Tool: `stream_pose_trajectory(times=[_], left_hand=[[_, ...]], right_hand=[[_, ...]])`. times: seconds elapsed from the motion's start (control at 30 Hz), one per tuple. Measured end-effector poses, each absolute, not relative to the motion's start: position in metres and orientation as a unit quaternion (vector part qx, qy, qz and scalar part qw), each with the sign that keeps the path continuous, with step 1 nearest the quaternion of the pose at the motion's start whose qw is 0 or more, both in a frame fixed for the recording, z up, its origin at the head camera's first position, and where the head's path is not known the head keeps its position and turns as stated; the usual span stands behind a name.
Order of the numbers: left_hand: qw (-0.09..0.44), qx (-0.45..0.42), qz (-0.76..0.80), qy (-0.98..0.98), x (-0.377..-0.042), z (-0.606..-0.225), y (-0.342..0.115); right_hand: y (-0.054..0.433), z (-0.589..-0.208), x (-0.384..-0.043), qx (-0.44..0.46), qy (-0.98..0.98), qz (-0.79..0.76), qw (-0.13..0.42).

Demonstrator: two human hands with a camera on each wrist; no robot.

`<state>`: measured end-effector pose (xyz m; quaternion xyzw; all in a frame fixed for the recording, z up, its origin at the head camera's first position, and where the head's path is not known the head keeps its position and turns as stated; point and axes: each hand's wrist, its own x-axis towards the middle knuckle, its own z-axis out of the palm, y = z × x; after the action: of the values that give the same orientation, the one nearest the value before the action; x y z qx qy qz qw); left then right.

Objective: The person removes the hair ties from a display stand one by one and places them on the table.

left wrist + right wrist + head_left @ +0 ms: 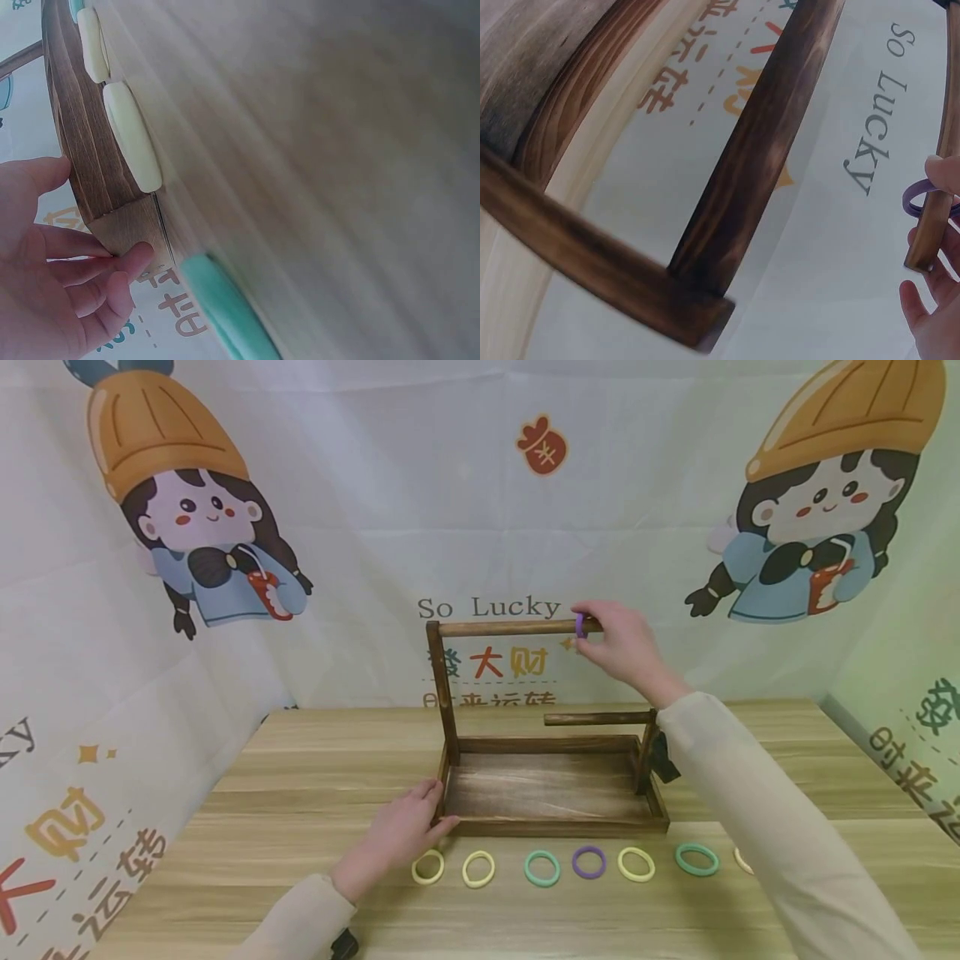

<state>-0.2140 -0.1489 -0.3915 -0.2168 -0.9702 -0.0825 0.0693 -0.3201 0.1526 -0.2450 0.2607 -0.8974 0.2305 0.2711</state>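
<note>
My right hand (618,639) pinches a purple ring (581,625) between thumb and fingers. The ring encircles the upper bar (510,627) of a dark wooden stand near the bar's free end, as the right wrist view shows with the ring (909,199) around the bar (932,225). With thumb and fingers, my left hand (401,822) holds the front left corner of the stand's tray base (555,827). In the left wrist view, the thumb of that hand (45,262) lies along the tray's wooden side (90,142).
Along the tray's front lies a row of rings: yellow (477,886), green (542,884), purple (589,877) and several others, one partly behind my right sleeve. A shorter, lower bar (596,719) juts leftward from the stand's right post. A printed cloth (480,543) hangs behind the table.
</note>
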Motion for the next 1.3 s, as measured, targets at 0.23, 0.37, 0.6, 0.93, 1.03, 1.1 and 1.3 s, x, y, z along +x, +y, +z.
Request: stream_pose_trajectory(times=[0.23,0.37,0.6,0.93,1.03,1.1,1.3], left_hand=[[0.074,-0.218,-0.079,-0.970,-0.216,-0.393,-0.149],[0.075,-0.220,-0.078,-0.969,-0.216,-0.393,-0.149],[0.073,-0.220,-0.079,-0.970,-0.216,-0.393,-0.149],[0.072,-0.222,-0.080,-0.969,-0.215,-0.394,-0.149],[0.073,-0.221,-0.082,-0.969,-0.216,-0.394,-0.149],[0.074,-0.222,-0.082,-0.969,-0.216,-0.394,-0.149],[0.072,-0.221,-0.079,-0.969,-0.217,-0.395,-0.150]], right_hand=[[0.167,-0.248,-0.319,0.248,-0.896,0.239,0.280],[0.174,-0.250,-0.320,0.238,-0.898,0.242,0.280],[0.187,-0.254,-0.317,0.232,-0.894,0.250,0.292],[0.197,-0.263,-0.311,0.239,-0.865,0.328,0.296],[0.200,-0.265,-0.307,0.232,-0.852,0.368,0.291],[0.203,-0.267,-0.304,0.226,-0.845,0.391,0.286],[0.210,-0.273,-0.295,0.208,-0.829,0.444,0.270]])
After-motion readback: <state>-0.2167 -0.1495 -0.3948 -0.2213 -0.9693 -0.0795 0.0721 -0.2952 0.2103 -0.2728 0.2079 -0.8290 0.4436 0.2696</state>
